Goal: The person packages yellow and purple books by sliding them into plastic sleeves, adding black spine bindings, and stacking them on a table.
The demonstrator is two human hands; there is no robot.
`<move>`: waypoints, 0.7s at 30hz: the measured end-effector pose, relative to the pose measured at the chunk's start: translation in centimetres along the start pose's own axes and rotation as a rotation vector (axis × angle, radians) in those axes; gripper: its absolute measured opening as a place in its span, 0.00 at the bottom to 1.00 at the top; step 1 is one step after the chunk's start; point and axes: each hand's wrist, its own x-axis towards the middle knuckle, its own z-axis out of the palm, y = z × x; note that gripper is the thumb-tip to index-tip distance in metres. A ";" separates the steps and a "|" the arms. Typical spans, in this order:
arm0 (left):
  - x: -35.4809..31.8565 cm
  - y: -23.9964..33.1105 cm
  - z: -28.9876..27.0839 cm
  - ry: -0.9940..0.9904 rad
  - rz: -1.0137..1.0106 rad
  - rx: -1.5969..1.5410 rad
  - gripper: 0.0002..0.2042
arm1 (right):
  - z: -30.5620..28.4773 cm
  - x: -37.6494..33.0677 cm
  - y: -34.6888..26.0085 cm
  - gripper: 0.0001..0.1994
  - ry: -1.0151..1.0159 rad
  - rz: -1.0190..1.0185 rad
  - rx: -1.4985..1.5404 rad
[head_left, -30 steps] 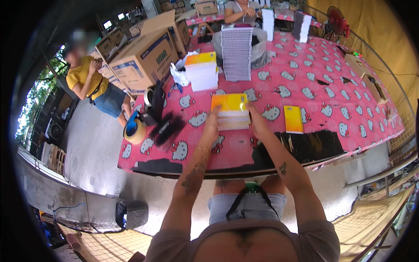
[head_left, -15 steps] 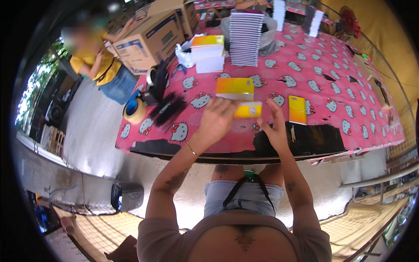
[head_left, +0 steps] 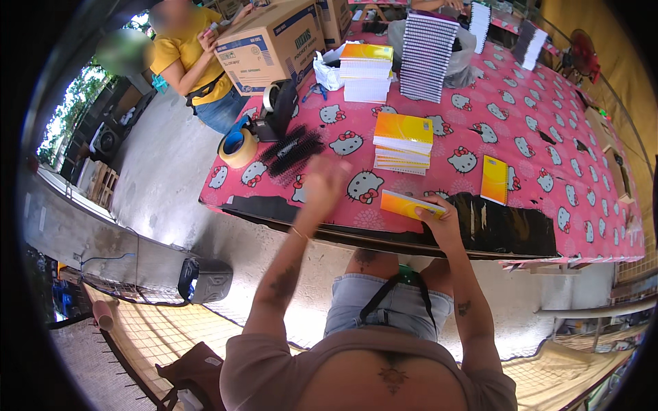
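My right hand grips a thin yellow-orange notebook held flat just above the near part of the pink patterned table. My left hand is blurred, fingers apart, holding nothing, and hovers close to a bundle of black spiral binding combs. Behind the held notebook a short stack of similar yellow notebooks rests on the table. A single yellow notebook lies to the right.
A taller notebook stack, a pile of white spiral-bound pads, a cardboard box, tape rolls and a black tape dispenser crowd the far left. A person in yellow stands beside the table's left end.
My left hand left the notebook and swung left toward the black combs. My right hand drew one yellow notebook off the stack toward the near edge.
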 end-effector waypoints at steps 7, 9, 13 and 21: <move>1.8 -7.7 -0.5 0.224 0.231 0.549 0.11 | 2.5 0.5 -0.1 0.14 -0.026 -0.064 0.021; 1.7 -8.0 -0.8 0.275 0.190 0.548 0.10 | 2.2 0.4 -0.1 0.14 -0.051 -0.007 0.048; 2.2 -8.1 -1.4 0.260 0.168 0.667 0.09 | 2.5 0.1 -1.4 0.14 -0.073 0.021 0.085; 2.7 -4.0 -1.3 0.407 0.257 0.327 0.06 | 2.1 0.6 -0.8 0.14 -0.040 0.047 0.026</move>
